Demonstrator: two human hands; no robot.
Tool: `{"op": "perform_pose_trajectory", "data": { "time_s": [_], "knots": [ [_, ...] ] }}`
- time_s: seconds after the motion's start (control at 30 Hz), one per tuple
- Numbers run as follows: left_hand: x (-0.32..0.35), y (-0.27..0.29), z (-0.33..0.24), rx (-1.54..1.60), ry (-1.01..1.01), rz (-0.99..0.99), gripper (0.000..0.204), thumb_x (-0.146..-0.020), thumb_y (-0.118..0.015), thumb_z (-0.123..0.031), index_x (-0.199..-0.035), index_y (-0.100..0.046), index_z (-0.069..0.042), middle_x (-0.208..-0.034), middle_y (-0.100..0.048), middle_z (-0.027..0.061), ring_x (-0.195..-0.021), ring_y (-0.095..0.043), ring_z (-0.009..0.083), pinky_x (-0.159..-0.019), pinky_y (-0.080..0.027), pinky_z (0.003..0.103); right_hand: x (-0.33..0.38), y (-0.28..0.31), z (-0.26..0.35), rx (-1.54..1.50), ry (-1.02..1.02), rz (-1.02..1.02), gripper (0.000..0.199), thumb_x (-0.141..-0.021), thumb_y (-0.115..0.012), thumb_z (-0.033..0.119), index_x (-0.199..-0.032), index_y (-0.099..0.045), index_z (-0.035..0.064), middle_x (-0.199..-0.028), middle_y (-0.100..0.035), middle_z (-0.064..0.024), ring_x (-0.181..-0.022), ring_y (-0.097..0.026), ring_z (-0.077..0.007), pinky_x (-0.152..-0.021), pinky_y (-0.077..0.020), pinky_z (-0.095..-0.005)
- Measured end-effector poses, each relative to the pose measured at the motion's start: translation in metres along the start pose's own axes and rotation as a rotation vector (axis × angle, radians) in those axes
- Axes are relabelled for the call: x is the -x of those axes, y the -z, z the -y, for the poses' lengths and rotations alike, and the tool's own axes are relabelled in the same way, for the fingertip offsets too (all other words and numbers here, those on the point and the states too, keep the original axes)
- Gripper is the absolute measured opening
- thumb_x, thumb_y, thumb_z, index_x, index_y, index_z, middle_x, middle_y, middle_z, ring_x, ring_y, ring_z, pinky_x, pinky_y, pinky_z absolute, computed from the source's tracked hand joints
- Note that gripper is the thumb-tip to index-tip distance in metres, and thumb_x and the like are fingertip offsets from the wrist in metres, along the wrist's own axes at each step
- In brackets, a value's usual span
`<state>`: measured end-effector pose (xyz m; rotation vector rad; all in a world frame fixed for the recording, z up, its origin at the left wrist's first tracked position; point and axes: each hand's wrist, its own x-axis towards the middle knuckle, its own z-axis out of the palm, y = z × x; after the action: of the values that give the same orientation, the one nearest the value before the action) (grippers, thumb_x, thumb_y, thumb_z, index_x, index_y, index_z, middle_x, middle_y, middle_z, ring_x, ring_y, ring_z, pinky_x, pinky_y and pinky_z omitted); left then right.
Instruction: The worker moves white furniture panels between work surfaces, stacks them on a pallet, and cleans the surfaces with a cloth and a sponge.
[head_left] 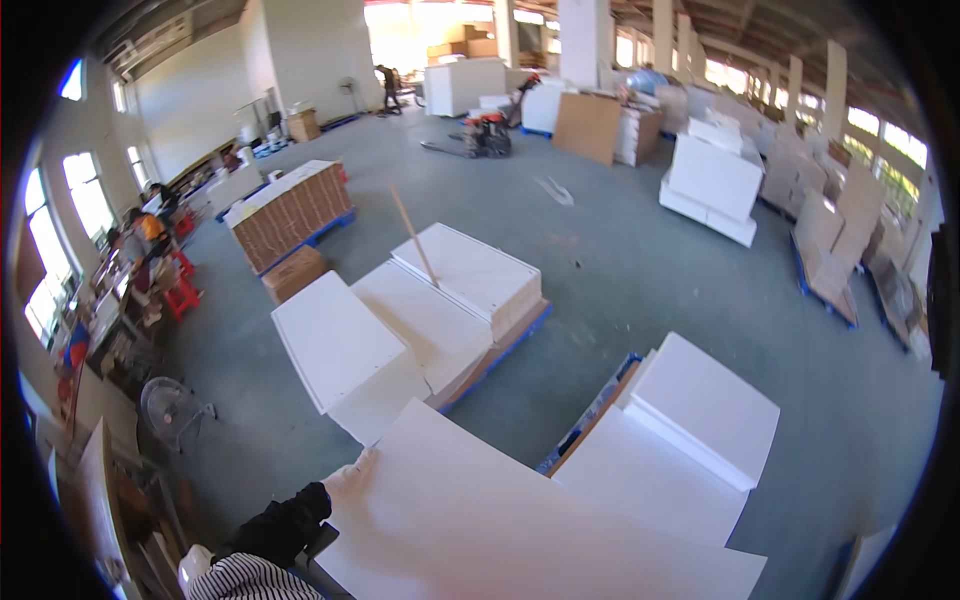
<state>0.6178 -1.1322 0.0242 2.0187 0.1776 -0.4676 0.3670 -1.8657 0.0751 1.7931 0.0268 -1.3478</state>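
A large white sheet (500, 510) fills the lower middle, its far corner reaching toward the stacks on the floor. My left hand (350, 478), at the end of a dark sleeve, grips the sheet's left edge; its fingers are partly hidden there. My right hand does not show. Just beyond the sheet's far corner lies a stack of white sheets (350, 335) on a blue pallet. A second white stack (705, 410) rests on another pallet to the right of the sheet.
A thin wooden stick (413, 235) leans up from the middle stack. A floor fan (172, 408) stands at left, near seated people at benches. A loaded brown stack (295, 215), a red pallet jack (485, 135) and a white stack (712, 180) lie farther off.
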Motion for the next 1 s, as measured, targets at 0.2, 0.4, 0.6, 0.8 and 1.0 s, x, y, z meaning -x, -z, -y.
{"op": "perform_pose_trajectory", "data": {
  "time_s": [0.2, 0.4, 0.6, 0.8, 1.0],
  "knots": [
    [0.073, 0.045, -0.058, 0.173, 0.092, -0.172, 0.061, -0.102, -0.025, -0.043, -0.136, -0.038, 0.005, -0.139, -0.042, 0.0097, -0.127, -0.040, 0.0175, -0.108, -0.028, 0.026, -0.114, -0.095, 0.056, 0.273, -0.552, -0.462, 0.045, -0.100, -0.031, 0.028, -0.137, -0.043, 0.0056, -0.140, -0.043, -0.0123, -0.130, -0.038, -0.0192, -0.105, -0.0317, -0.0456],
    [0.172, 0.141, 0.112, 0.461, -0.026, -0.474, 0.069, -0.099, -0.026, -0.051, -0.132, -0.043, 0.006, -0.134, -0.047, 0.0092, -0.125, -0.041, 0.0147, -0.105, -0.030, 0.025, -0.118, 0.124, 0.003, -2.007, 0.251, -1.004, 0.052, -0.100, -0.034, 0.036, -0.143, -0.031, 0.0081, -0.146, -0.033, -0.0148, -0.137, -0.022, -0.0326, -0.113, -0.0132, -0.0483],
    [0.257, 0.226, 0.122, 0.433, 0.289, -0.752, 0.080, -0.090, -0.030, -0.068, -0.104, -0.064, 0.003, -0.099, -0.064, 0.0093, -0.091, -0.059, 0.0159, -0.086, -0.044, 0.029, -0.064, 0.398, 0.031, -1.845, 0.798, -0.748, 0.057, -0.097, -0.032, 0.046, -0.140, -0.035, 0.0084, -0.138, -0.040, -0.0115, -0.127, -0.032, -0.0289, -0.105, -0.0246, -0.0438],
    [0.316, 0.309, 0.249, 0.952, 0.117, -0.795, 0.068, -0.099, -0.026, -0.051, -0.131, -0.043, 0.007, -0.133, -0.046, 0.0114, -0.123, -0.042, 0.0225, -0.105, -0.030, 0.031, 0.000, 0.611, 0.131, -1.860, 1.164, -0.400, 0.064, -0.095, -0.030, 0.056, -0.137, -0.040, 0.0088, -0.130, -0.047, -0.0082, -0.117, -0.043, -0.0251, -0.097, -0.0360, -0.0393],
    [0.341, 0.398, 0.299, 1.000, -0.094, -0.883, 0.070, -0.098, -0.027, -0.052, -0.140, -0.031, 0.004, -0.143, -0.037, 0.0106, -0.132, -0.034, 0.0200, -0.111, -0.024, 0.028, 0.056, 0.699, 0.177, -2.270, 1.388, -0.306, 0.071, -0.093, -0.028, 0.064, -0.134, -0.043, 0.0091, -0.123, -0.053, -0.0054, -0.109, -0.051, -0.0220, -0.090, -0.0455, -0.0356]
  ]
}}
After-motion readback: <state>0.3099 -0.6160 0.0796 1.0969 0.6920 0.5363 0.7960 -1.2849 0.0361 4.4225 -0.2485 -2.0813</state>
